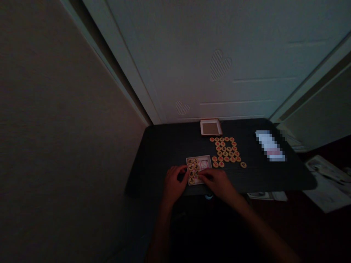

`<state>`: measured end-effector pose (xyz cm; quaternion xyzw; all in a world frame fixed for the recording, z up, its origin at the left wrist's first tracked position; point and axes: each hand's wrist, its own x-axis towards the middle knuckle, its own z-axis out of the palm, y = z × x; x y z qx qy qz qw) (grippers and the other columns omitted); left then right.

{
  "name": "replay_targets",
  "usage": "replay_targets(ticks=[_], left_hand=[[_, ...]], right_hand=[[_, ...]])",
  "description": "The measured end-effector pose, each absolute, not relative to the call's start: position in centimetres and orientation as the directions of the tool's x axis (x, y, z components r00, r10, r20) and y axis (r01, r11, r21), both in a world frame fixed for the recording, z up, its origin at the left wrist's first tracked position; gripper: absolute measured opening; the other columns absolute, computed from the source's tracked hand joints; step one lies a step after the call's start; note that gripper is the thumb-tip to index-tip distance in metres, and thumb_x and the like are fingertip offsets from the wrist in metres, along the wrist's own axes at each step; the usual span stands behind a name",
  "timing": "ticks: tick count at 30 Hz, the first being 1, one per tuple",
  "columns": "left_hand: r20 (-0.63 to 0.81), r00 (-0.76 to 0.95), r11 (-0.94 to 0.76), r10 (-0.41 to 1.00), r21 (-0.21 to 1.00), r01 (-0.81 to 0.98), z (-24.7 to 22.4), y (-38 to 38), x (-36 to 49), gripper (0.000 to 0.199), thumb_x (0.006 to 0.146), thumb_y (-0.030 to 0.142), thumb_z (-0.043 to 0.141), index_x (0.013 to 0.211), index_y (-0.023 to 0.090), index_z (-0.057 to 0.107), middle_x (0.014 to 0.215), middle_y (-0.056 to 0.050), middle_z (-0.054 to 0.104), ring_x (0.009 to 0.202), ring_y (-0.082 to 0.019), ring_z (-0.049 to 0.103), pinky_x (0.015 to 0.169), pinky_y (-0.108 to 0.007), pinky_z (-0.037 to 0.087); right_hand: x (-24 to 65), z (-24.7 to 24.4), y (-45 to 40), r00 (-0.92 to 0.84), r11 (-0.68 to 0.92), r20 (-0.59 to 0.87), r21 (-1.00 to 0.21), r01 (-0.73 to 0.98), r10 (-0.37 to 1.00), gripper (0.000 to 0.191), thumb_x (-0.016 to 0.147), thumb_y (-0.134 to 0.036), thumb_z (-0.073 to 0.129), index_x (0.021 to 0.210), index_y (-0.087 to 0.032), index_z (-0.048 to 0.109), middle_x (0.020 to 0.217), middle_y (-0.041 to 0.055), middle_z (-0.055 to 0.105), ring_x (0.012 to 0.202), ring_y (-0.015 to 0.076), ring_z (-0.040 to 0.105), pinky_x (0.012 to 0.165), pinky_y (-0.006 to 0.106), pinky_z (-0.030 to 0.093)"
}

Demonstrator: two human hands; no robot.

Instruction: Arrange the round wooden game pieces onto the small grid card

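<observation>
Head view: beside the left rim of a shallow box (206, 158), the left hand (174, 182) is held with thumb and index finger apart. Xiangqi pieces (191, 180) inside are touched by the right hand's (219, 181) gathered fingertips; whether one is pinched cannot be told. Beyond, loose discs (226, 159) are spread before an open tray (210, 128).

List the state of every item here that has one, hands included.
Box: open, partly filled with discs lying flat
Tray by the door: open side up, no discs in it
Loose discs: flat, grouped on the table
Lone disc: flat, apart from the group
Bright device: lit, details blurred out
Left hand: thumb and forefinger apart, at the box's left side
Right hand: fingertips at a disc in the box, grip unclear
</observation>
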<state>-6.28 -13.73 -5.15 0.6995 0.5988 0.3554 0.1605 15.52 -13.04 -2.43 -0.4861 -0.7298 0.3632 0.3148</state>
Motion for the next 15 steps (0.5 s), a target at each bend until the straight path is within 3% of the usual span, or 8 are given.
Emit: replay_targets(ticks=[4, 15], left_hand=[[0.295, 0.044, -0.230, 0.955, 0.636, 0.737, -5.23, -13.70, -6.27, 0.020, 0.094, 0.036, 0.063, 0.109, 0.026, 0.071, 0.080, 0.000, 0.068, 0.081, -0.020, 0.065, 0.088, -0.039, 0.051], [0.300, 0.034, -0.230, 0.953, 0.646, 0.728, -4.83, -13.78, -6.11, 0.019, 0.094, 0.036, 0.064, 0.108, 0.026, 0.072, 0.078, 0.000, 0.068, 0.079, -0.019, 0.063, 0.089, -0.038, 0.049]], right_hand=[[15.24, -2.65, -12.89, -0.350, 0.297, 0.117, -0.800, 0.521, 0.929, 0.014, 0.092, -0.025, 0.065, 0.099, -0.025, 0.078, 0.098, 0.0042, 0.080, 0.087, 0.0219, 0.075, 0.081, 0.034, 0.058], [15.06, -2.95, -12.80, -0.407, 0.329, 0.091, -0.755, 0.567, 0.909, 0.013, 0.092, -0.020, 0.065, 0.097, -0.023, 0.077, 0.098, 0.0048, 0.078, 0.089, 0.0212, 0.073, 0.084, 0.033, 0.056]])
